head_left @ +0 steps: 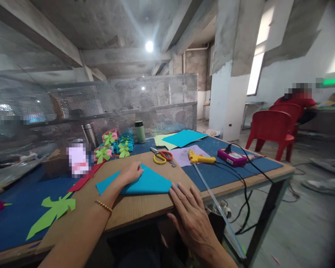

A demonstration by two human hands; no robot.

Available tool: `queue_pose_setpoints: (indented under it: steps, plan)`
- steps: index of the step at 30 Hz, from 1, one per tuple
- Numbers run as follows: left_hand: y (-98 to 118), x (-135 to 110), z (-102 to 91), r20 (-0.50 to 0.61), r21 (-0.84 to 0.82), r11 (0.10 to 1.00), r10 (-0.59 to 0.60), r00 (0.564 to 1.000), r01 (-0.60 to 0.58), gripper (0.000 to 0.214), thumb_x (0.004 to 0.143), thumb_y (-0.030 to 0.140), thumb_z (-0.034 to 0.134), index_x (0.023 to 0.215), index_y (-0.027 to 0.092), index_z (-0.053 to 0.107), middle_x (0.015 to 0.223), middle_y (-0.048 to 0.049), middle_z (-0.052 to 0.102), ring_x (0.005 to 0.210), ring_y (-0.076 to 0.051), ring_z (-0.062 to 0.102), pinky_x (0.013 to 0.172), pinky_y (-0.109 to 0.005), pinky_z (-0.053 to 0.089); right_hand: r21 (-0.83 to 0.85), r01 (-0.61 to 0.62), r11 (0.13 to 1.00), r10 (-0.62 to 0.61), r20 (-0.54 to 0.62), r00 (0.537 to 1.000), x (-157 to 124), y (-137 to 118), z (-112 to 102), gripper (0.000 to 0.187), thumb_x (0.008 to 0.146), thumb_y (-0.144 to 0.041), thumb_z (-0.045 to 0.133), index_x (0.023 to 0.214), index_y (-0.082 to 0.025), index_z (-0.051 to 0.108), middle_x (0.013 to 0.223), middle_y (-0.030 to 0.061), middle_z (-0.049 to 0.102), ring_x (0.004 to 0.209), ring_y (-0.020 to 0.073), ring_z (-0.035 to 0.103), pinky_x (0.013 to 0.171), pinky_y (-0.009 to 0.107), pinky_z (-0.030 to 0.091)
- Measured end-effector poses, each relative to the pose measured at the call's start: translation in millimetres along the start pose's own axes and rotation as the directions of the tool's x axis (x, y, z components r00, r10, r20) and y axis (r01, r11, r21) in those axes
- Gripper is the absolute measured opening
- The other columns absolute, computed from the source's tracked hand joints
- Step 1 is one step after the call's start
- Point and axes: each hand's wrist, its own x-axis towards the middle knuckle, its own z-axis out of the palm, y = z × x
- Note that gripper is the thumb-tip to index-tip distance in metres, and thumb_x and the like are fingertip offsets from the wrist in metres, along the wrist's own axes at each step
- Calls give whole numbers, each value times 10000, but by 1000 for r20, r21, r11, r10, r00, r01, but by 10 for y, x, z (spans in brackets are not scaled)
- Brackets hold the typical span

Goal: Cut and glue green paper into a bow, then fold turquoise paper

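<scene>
Nearest thing is the right hand [188, 204], open with the fingers out flat, fingertips touching the right corner of a blue paper piece [153, 181]. The left hand [131, 173] is closed, fingers curled in, resting on top of that same paper. The paper's roughly triangular and lies on a cardboard sheet [139, 212] on the worktop [268, 174]. Past it there are scissors [159, 160], then a yellow glue gun [202, 159] with a clear stick hanging off the edge, and a purple box [232, 158] with a cable. Containers: a brown box [52, 165] on the left, too murky for me to tell what's in it, then a steel flask [89, 134] and a green tumbler [140, 133] with its dark lid on. Way back right, someone in red [298, 98] near red chairs [270, 126].
</scene>
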Motion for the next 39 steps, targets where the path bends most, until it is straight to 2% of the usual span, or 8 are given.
queue_pose_setpoints:
  steps: [12,21,30,34,39]
  plan:
    - [11,-50,-34,-8,-12,999,44,999,-45,172,919,319,464,887,198,581,968,-94,694,914,-258,630,704,-313,379,24,-23,999,23,12,1000,5,-20,-21,496,966,-205,546,1452,-137,474,1493,87,534,1404,270,424,1192,518,230]
    - [-4,-13,-12,-8,14,1000,23,1000,-23,171,906,332,482,877,206,593,966,-82,708,909,-253,639,689,-303,383,50,-45,998,44,7,999,-1,-29,-24,479,980,-238,544,1445,-141,488,1492,80,536,1408,266,421,1201,503,218]
    - [-65,15,47,-4,32,999,37,999,-37,173,893,345,463,852,214,568,915,-79,695,882,-258,637,693,-314,391,1,-14,1000,14,49,999,-86,-77,-75,484,979,-177,500,1454,-88,465,1526,115,486,1451,273,349,1198,518,225]
    - [-87,22,65,-7,40,998,52,999,-51,180,893,351,448,869,218,566,912,-67,693,869,-246,641,709,-310,403,-18,34,999,-33,26,999,-155,-97,-120,471,960,-151,510,1422,-57,495,1516,147,492,1457,288,333,1196,526,235]
    - [-150,58,109,-12,51,996,79,997,-79,191,892,366,449,871,217,568,924,-72,695,894,-256,643,719,-313,412,14,27,1000,-27,-8,1000,-133,-177,-172,425,959,-148,498,1371,-54,551,1482,159,528,1444,294,354,1184,525,282]
